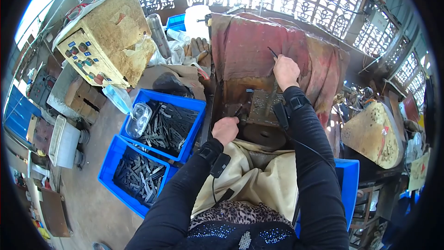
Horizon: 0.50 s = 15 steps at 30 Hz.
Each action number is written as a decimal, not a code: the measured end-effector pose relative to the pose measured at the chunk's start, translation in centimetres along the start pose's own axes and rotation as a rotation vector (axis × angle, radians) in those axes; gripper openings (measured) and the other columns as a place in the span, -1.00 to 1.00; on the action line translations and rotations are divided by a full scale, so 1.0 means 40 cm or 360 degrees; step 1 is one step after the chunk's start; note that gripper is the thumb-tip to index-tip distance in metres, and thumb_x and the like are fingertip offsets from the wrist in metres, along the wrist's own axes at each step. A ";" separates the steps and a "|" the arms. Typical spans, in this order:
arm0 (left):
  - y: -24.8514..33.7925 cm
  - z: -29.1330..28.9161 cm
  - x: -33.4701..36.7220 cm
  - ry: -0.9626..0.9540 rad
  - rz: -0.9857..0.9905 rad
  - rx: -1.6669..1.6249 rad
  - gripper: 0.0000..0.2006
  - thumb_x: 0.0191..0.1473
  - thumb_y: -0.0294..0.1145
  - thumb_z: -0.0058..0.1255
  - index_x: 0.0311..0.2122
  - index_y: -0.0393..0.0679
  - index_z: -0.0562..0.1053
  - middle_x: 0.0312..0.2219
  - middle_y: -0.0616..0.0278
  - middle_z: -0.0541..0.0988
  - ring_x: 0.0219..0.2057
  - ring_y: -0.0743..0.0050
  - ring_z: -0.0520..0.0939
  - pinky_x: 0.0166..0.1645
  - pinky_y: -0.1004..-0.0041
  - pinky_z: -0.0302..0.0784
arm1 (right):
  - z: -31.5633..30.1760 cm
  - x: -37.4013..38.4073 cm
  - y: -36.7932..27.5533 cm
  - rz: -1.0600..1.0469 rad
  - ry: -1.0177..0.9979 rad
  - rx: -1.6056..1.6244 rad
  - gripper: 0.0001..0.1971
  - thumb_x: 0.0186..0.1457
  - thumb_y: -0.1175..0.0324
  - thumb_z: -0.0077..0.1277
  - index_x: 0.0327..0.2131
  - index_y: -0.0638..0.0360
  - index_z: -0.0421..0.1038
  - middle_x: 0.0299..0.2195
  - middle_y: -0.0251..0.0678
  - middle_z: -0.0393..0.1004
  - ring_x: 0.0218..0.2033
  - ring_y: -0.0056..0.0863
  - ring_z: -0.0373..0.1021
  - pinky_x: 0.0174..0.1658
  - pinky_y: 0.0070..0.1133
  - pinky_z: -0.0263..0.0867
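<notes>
My right hand [286, 71] is raised in front of a red cloth, closed on a thin dark metal piece [272, 52] whose end sticks out past the fingers. Lower and to the left, my left hand [225, 130] is closed on another small dark metal piece [239, 110]; only its tip shows. Between and below the hands lies a dark round wheel [264, 137] with a hole in its middle. Behind the wheel is a speckled, worn metal plate [266, 106] inside an open-fronted machine housing. The red cloth [256, 41] drapes over that housing.
To my left stand two blue bins, one [196, 129] behind the other [109, 176], holding many dark metal strips. A clear plastic container [138, 119] rests on the farther bin. A yellowed control box [111, 32] stands beyond. Another blue bin [348, 180] is at my right.
</notes>
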State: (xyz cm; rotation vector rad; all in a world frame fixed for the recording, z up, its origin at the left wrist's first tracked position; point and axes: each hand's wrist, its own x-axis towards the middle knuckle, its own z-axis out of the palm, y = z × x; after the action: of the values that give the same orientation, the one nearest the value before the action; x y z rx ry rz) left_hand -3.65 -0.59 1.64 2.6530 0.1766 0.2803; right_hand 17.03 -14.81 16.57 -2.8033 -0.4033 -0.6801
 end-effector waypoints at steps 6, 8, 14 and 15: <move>0.005 -0.006 0.000 -0.0016 -0.0040 -0.0008 -0.80 -0.06 -0.45 -0.12 -0.36 -0.09 0.55 -0.46 0.03 0.60 -0.32 0.02 0.61 -0.22 0.13 0.51 | 0.002 -0.001 0.005 -0.0045 0.0017 0.0014 -0.74 0.14 0.21 -0.07 -0.37 0.18 0.53 -0.43 -0.06 0.55 -0.34 -0.07 0.52 -0.29 -0.27 0.42; 0.006 -0.004 0.000 -0.0024 -0.0033 -0.0006 -0.81 -0.06 -0.44 -0.12 -0.38 -0.10 0.55 -0.46 0.02 0.59 -0.32 0.01 0.61 -0.22 0.12 0.51 | 0.003 -0.001 0.006 -0.0061 0.0023 0.0011 -0.74 0.14 0.22 -0.07 -0.38 0.19 0.52 -0.43 -0.05 0.55 -0.34 -0.07 0.52 -0.29 -0.27 0.42; 0.003 0.002 0.002 -0.0044 -0.0007 0.0015 -0.81 -0.07 -0.43 -0.11 -0.38 -0.10 0.55 -0.46 0.03 0.60 -0.31 0.02 0.61 -0.23 0.12 0.51 | 0.003 0.000 0.009 -0.0073 0.0046 0.0024 -0.74 0.14 0.22 -0.07 -0.39 0.20 0.52 -0.44 -0.04 0.55 -0.35 -0.07 0.52 -0.29 -0.26 0.42; 0.001 0.003 0.002 -0.0049 0.0001 0.0019 -0.81 -0.07 -0.43 -0.11 -0.38 -0.09 0.56 -0.46 0.03 0.60 -0.31 0.03 0.61 -0.23 0.12 0.51 | 0.003 0.000 0.008 -0.0073 0.0049 0.0027 -0.74 0.14 0.23 -0.07 -0.40 0.20 0.52 -0.44 -0.04 0.55 -0.35 -0.07 0.52 -0.29 -0.26 0.42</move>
State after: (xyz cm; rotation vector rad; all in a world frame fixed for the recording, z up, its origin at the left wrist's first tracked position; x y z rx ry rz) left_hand -3.53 -0.69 1.56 2.6673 0.1682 0.2392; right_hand 17.19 -15.10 16.43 -2.7718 -0.4668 -0.7256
